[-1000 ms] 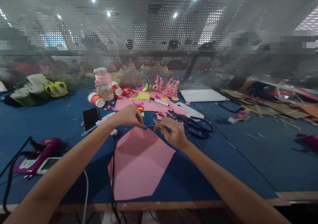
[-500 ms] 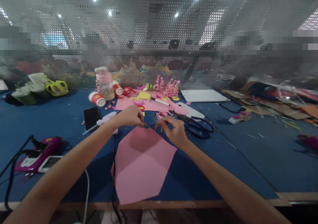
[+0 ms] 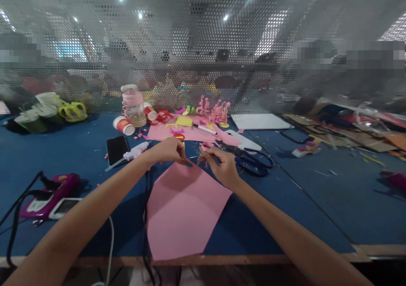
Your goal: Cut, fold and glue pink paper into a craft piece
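Observation:
My left hand (image 3: 168, 150) pinches a small green piece (image 3: 188, 163) just above the far corner of a large pink paper sheet (image 3: 184, 210) that lies flat on the blue table (image 3: 317, 201). My right hand (image 3: 223, 167) is close on the other side, its fingertips pinched together a few centimetres from the green piece. Whether it holds anything is too small to tell. Both forearms reach in from the near edge.
Black scissors (image 3: 253, 164) lie just right of my right hand. A phone (image 3: 116, 149) and a white glue gun (image 3: 136, 150) sit left of my left hand. A magenta tool (image 3: 47, 193) and cables are at near left. Paper scraps (image 3: 187, 131), cups (image 3: 123, 126) and a jar (image 3: 133, 106) stand behind.
Both hands have drifted slightly right and closer together over the sheet's far corner. The pink sheet has shifted a little to the right.

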The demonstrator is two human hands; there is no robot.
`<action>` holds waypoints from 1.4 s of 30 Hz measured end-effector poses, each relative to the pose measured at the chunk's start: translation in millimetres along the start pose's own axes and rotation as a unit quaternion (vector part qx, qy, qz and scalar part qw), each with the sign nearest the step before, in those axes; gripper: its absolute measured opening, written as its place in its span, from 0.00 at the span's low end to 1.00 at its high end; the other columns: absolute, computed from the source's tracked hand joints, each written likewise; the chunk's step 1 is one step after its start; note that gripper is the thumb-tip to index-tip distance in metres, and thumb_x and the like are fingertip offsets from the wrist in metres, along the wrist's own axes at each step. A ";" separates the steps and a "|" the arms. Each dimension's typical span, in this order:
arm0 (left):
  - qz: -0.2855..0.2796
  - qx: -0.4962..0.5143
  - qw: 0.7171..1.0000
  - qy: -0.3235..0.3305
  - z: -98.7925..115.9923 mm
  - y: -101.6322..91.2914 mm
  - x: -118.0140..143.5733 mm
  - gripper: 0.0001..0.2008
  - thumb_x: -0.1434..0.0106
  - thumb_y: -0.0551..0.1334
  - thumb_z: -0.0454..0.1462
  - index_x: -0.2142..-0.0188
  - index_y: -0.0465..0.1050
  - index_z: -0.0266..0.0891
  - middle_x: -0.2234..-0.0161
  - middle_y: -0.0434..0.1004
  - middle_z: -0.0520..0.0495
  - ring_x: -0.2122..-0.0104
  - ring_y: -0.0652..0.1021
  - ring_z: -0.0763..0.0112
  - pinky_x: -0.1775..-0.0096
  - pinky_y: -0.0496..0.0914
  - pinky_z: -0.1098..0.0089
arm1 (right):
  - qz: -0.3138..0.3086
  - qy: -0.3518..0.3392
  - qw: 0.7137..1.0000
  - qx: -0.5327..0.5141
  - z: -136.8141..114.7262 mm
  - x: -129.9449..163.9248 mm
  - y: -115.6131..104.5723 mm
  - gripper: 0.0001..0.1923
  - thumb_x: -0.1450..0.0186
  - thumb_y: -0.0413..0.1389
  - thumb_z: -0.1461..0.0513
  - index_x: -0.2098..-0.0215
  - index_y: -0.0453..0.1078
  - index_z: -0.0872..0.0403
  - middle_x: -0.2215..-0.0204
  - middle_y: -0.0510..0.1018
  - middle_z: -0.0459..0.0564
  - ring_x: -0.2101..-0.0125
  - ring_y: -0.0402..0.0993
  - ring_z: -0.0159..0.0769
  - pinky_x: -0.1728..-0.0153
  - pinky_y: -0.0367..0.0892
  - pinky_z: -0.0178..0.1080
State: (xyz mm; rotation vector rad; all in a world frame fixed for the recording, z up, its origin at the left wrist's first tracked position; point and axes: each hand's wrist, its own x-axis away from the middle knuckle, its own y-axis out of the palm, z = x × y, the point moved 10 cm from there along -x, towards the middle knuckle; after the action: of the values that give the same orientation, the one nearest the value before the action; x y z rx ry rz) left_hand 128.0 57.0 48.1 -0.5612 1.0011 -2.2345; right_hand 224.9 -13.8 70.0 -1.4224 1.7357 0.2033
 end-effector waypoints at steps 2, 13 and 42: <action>0.007 0.001 1.000 0.011 1.0 -1.3 -1.0 0.04 0.58 0.65 0.34 0.79 0.74 0.34 0.82 0.71 0.52 0.79 0.69 0.77 0.75 0.60 0.76 | 0.005 0.007 1.000 -0.001 1.9 -0.2 -0.4 0.11 0.38 0.49 0.62 0.77 0.68 0.54 0.79 0.75 0.47 0.80 0.69 0.30 0.76 0.64 0.34; -0.007 -0.042 0.998 0.039 4.8 0.1 -4.0 0.06 0.52 0.59 0.32 0.74 0.75 0.34 0.82 0.68 0.54 0.81 0.65 0.80 0.74 0.60 0.77 | 0.020 0.058 0.998 -0.013 11.0 -1.3 -3.1 0.14 0.38 0.49 0.57 0.78 0.68 0.54 0.83 0.74 0.45 0.85 0.67 0.28 0.80 0.62 0.32; 0.019 -0.121 0.992 0.007 6.3 -2.6 2.2 0.08 0.55 0.64 0.39 0.76 0.78 0.36 0.83 0.73 0.51 0.81 0.68 0.77 0.75 0.58 0.76 | -0.013 -0.025 0.997 0.066 -16.2 -1.4 0.7 0.18 0.37 0.46 0.60 0.83 0.62 0.53 0.86 0.71 0.45 0.83 0.68 0.29 0.79 0.62 0.32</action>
State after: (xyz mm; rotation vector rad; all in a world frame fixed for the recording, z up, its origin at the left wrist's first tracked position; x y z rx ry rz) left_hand 129.2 53.7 54.4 -0.6252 1.2902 -2.1002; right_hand 216.1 -22.3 80.7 -1.3316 1.6581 0.1068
